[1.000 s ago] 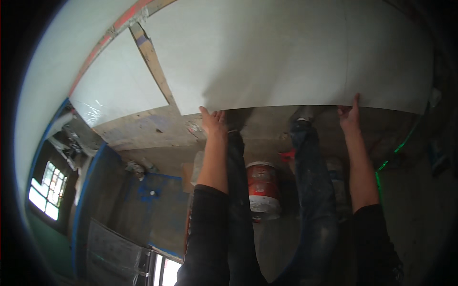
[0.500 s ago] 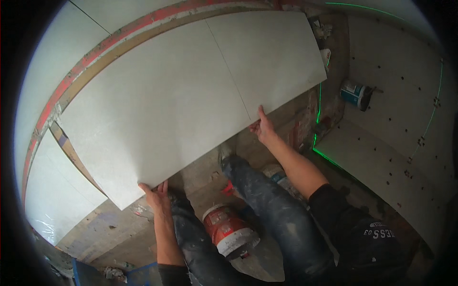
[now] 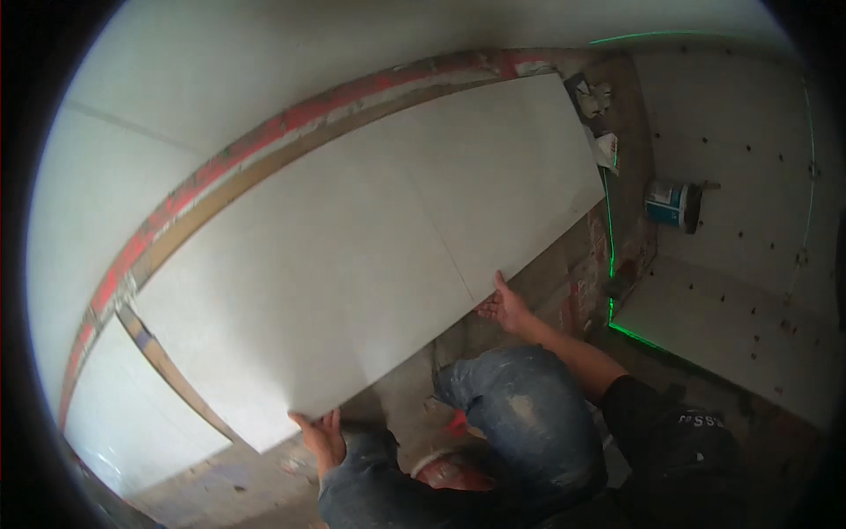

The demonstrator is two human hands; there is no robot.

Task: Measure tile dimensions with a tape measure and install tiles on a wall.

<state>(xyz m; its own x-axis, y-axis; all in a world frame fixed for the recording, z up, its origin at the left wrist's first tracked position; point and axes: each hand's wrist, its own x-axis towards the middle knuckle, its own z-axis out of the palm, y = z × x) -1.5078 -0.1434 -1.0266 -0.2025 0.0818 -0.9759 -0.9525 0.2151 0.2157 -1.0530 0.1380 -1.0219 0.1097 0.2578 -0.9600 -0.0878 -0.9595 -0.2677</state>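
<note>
A large, pale grey flat tile or panel (image 3: 352, 256) stretches across the middle, with a thin straight line crossing it toward its right part; whether that line is a mark or a joint I cannot tell. My left hand (image 3: 323, 439) grips the panel's near edge close to its left corner, thumb on the top face and fingers curled at the edge. Farther right, my right hand (image 3: 506, 307) holds the same edge beside the thin line, its thumb up on the face and its fingers partly under the panel. My bent knees are just below the edge.
Another pale panel (image 3: 141, 423) lies at the left beyond a narrow gap. A red-edged strip (image 3: 256, 160) curves along the far side. On the right are a teal-and-white bucket (image 3: 667, 204) and green laser lines. A red bucket (image 3: 452, 473) stands between my legs.
The view has tilted, so the panel and both hands appear lower. My knees have come up, bending more, and now hide much of the red bucket. Both hands keep their hold on the near edge.
</note>
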